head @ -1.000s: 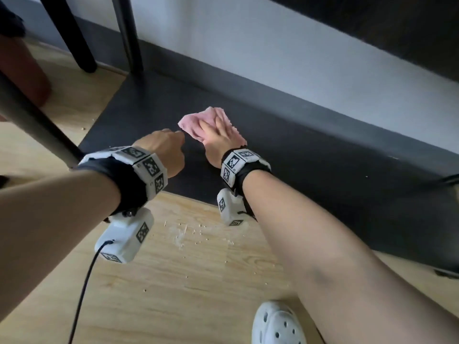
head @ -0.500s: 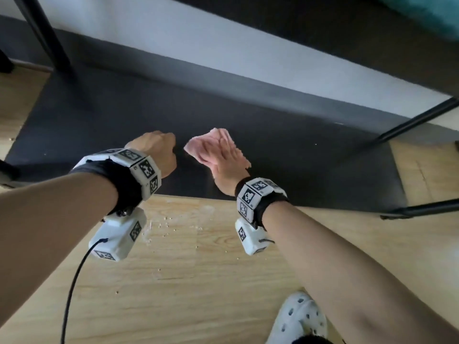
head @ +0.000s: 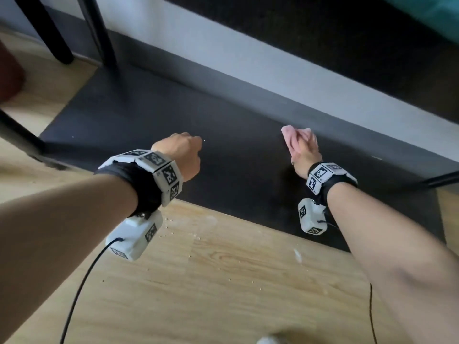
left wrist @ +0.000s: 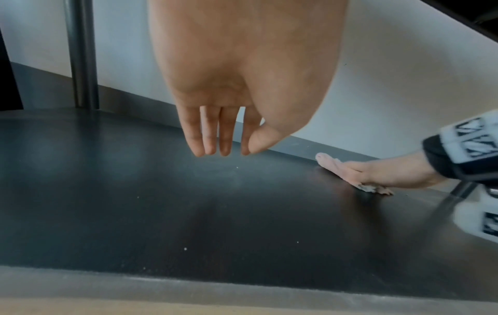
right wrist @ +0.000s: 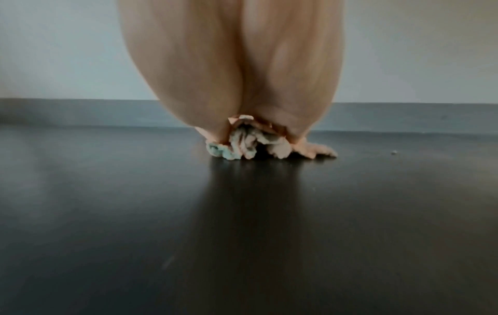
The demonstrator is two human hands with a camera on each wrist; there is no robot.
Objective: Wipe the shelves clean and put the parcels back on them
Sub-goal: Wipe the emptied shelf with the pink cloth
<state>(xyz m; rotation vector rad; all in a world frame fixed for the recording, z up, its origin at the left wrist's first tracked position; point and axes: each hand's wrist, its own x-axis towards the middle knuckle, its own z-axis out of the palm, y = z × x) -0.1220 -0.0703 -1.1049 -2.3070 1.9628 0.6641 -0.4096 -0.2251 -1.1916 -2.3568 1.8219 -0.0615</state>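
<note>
A black bottom shelf (head: 223,145) runs low along the white wall. My right hand (head: 304,155) lies flat on a crumpled pink cloth (head: 290,136) and presses it onto the shelf near the back edge, right of centre. The left wrist view shows the cloth (left wrist: 331,164) under straight fingers; in the right wrist view it bunches (right wrist: 242,145) beneath the palm. My left hand (head: 181,152) hovers above the shelf's front middle. Its fingers (left wrist: 210,138) hang loosely and hold nothing. No parcels are in view.
Dark shelf posts (head: 99,31) rise at the back left, and a frame bar (head: 442,180) is at the right. An upper shelf board (head: 323,45) overhangs. Crumbs and dust lie on the wooden floor (head: 198,269) by the shelf's front edge. White specks dot the shelf (left wrist: 186,248).
My right hand has slid the cloth to the right and toward the back wall. The left hand has stayed over the front of the shelf, empty.
</note>
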